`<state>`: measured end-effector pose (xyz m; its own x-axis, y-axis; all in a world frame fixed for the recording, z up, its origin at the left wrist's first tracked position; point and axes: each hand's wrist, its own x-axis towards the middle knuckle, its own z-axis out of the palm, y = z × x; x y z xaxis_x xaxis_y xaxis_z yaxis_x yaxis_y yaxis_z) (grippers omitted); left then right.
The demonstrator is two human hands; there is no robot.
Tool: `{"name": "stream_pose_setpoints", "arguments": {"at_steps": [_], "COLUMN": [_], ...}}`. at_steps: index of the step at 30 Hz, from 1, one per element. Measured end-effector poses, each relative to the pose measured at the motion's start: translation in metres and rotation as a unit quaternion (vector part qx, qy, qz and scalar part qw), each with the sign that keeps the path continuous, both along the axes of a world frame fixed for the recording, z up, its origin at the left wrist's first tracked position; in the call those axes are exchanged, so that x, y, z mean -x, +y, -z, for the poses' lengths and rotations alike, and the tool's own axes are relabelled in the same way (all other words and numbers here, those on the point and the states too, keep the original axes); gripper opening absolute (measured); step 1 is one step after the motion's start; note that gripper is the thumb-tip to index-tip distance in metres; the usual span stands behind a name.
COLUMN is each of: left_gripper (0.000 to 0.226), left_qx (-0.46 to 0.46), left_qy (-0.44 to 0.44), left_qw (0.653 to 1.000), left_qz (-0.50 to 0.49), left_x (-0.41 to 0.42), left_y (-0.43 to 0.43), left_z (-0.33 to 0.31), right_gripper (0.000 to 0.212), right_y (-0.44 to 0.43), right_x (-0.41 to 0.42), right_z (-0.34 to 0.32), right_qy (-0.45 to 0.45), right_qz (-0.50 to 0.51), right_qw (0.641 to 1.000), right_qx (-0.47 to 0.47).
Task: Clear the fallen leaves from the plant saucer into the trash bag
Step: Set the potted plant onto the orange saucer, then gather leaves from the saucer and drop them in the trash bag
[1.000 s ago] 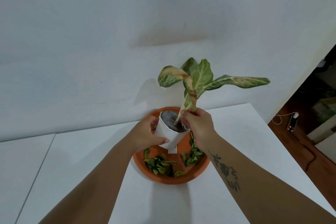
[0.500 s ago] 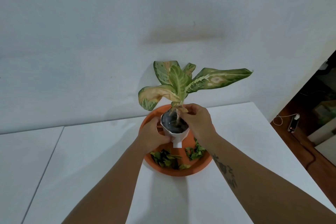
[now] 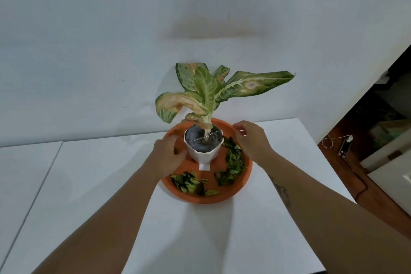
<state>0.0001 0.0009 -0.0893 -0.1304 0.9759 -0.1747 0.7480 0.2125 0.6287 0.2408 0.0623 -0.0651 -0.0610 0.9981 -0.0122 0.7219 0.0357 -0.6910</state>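
Loose green fallen leaves (image 3: 229, 165) heaped along near rim of round orange plastic saucer (image 3: 242, 187). Left hand (image 3: 168, 157), right hand (image 3: 251, 140) flanking white faceted pot (image 3: 203, 151), open, empty. Advisable: gather in pinches, pot undisturbed. Trash bag unseen.

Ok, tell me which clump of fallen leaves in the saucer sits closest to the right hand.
The long clump along the saucer's right side, just below the right hand; the other clump lies front-left.

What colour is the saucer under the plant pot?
Terracotta orange saucer, clearest in the head view.
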Motion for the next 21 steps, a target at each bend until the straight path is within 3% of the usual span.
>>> {"name": "stream_pose_setpoints", "arguments": {"at_steps": [3,6,8,11,16,19,21], "left_gripper": [0.032,0.041,0.047,0.046,0.047,0.065,0.079], "left_qx": [0.031,0.108,0.135,0.110,0.097,0.118,0.163], "left_qy": [0.063,0.119,0.158,0.141,0.045,0.100,0.146], "left_qw": [0.997,0.983,0.973,0.977,0.987,0.978,0.963], "left_qz": [0.045,0.085,0.099,0.114,0.123,0.143,0.158], "left_x": [-0.005,-0.014,-0.020,-0.028,-0.032,-0.024,-0.026], "left_y": [0.000,-0.003,-0.010,-0.024,-0.037,-0.035,-0.035], "left_z": [0.008,0.012,0.014,0.018,0.009,0.001,-0.004], "right_gripper": [0.036,0.044,0.037,0.028,0.030,0.044,0.057], "right_y": [0.002,-0.001,-0.009,-0.028,-0.040,-0.032,-0.033], "right_x": [-0.001,0.002,0.001,0.003,0.003,-0.002,-0.001], "right_z": [0.015,0.026,0.029,0.028,0.013,0.007,0.010], "right_qy": [-0.097,-0.170,-0.210,-0.219,-0.144,-0.173,-0.238], "right_qz": [-0.109,-0.215,-0.230,-0.250,-0.313,-0.294,-0.304], "right_qw": [0.989,0.961,0.949,0.940,0.936,0.937,0.915], "right_qx": [0.019,0.032,0.057,0.074,0.078,0.070,0.120]}}
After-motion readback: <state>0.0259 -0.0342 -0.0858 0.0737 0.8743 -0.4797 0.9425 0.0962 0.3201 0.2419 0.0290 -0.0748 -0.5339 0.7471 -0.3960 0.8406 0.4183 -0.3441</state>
